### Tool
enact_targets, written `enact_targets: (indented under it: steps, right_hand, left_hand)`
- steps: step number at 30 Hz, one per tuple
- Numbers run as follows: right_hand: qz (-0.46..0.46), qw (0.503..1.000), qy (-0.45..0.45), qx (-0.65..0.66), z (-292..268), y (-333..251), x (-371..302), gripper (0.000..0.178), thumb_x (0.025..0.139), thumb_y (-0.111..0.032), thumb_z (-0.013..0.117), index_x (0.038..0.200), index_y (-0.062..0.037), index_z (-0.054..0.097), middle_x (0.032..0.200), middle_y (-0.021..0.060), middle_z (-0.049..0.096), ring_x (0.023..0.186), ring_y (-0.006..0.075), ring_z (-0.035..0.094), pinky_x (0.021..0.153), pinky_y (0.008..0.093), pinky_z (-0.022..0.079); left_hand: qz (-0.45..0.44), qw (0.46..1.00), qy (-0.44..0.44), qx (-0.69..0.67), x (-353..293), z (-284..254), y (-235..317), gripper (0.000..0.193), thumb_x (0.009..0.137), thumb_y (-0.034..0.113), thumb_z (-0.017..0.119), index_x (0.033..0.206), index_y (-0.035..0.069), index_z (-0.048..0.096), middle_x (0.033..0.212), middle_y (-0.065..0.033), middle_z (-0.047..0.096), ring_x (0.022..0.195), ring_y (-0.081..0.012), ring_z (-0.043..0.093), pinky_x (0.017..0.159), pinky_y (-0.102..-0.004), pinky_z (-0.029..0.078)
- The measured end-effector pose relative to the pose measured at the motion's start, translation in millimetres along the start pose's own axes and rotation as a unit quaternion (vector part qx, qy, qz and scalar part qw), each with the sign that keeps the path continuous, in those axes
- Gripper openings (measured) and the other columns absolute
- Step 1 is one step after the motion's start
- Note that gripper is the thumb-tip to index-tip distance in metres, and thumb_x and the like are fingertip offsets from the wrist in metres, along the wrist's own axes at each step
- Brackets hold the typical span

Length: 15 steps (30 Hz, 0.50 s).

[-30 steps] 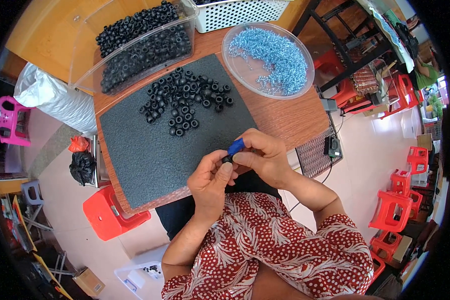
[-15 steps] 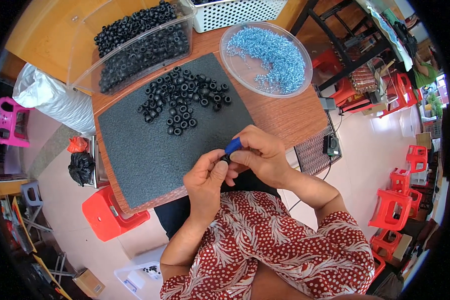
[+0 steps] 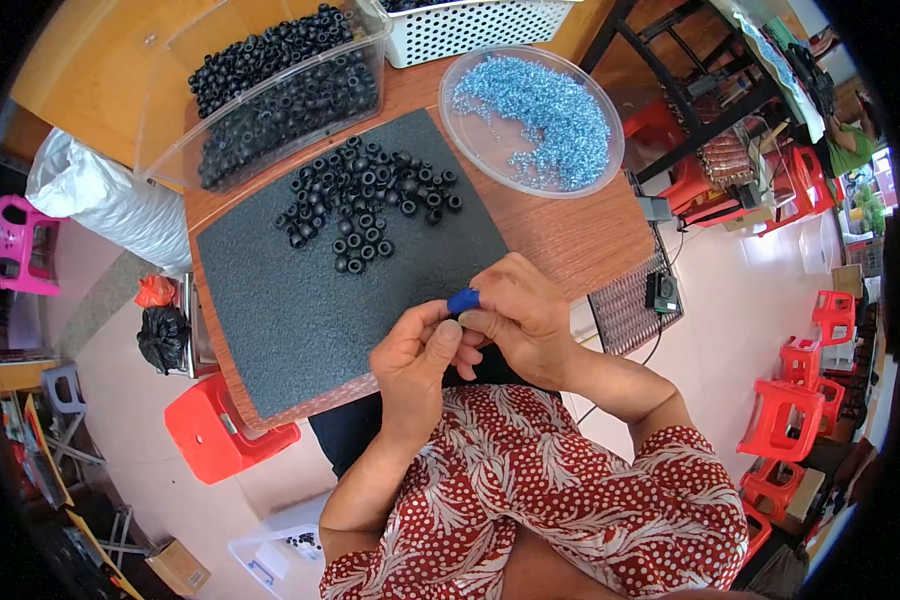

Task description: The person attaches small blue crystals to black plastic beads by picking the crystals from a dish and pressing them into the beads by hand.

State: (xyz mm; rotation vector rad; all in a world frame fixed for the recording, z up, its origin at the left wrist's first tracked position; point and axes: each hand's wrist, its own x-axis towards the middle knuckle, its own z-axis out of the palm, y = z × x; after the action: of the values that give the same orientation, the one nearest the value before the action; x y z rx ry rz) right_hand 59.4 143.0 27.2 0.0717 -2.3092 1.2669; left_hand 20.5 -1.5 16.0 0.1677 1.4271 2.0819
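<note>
My left hand (image 3: 410,362) and my right hand (image 3: 520,315) meet just over the near edge of the dark mat (image 3: 300,340). Both are closed in a pinch around one small black round part (image 3: 456,316), mostly covered by my fingertips. A blue cover (image 3: 463,300) wraps the tip of my right index finger, which presses down on the part from above. Farther out on the mat lies a loose pile of black round parts (image 3: 365,190) with holes in them. Tiny shiny light-blue pieces (image 3: 560,115) are spread in a clear round tray (image 3: 480,160).
A clear plastic bin (image 3: 260,165) of black parts and a white perforated basket (image 3: 470,35) stand along the table's far side. Left of the table are a white sack (image 3: 110,200) and a red stool (image 3: 210,425). A black device (image 3: 661,291) with a cord sits at the right.
My right index finger has tipped over so its blue cover lies flatter across the black part, which shows less now. Both hands stay in nearly the same place.
</note>
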Motion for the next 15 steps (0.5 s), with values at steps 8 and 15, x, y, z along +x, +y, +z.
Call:
enact_targets:
  steps: [8, 15]
  right_hand:
    - [-0.030, 0.999, 0.007, 0.009, -2.6, -1.4, -6.6, 0.022, 0.068, 0.000, 0.068, 0.088, -0.0010, 0.061, 0.077, 0.0100, 0.055, 0.072, 0.0266, 0.051, 0.061, 0.0345, 0.041]
    - [-0.069, 0.996, -0.042, -0.039, -15.3, 1.3, -0.1, 0.038, 0.065, -0.012, 0.076, 0.096, 0.0031, 0.062, 0.087, 0.0124, 0.059, 0.075, 0.0242, 0.053, 0.059, 0.0326, 0.043]
  left_hand:
    - [-0.056, 0.997, -0.007, -0.058, 2.6, 0.6, 5.1, 0.016, 0.088, 0.008, 0.055, 0.096, -0.005, 0.058, 0.075, -0.0121, 0.064, 0.057, -0.0125, 0.058, 0.048, -0.0222, 0.045]
    - [-0.078, 0.991, 0.023, -0.107, 4.4, 3.1, 8.1, 0.012, 0.085, 0.007, 0.055, 0.091, -0.004, 0.059, 0.073, -0.0100, 0.063, 0.056, -0.0123, 0.057, 0.049, -0.0225, 0.045]
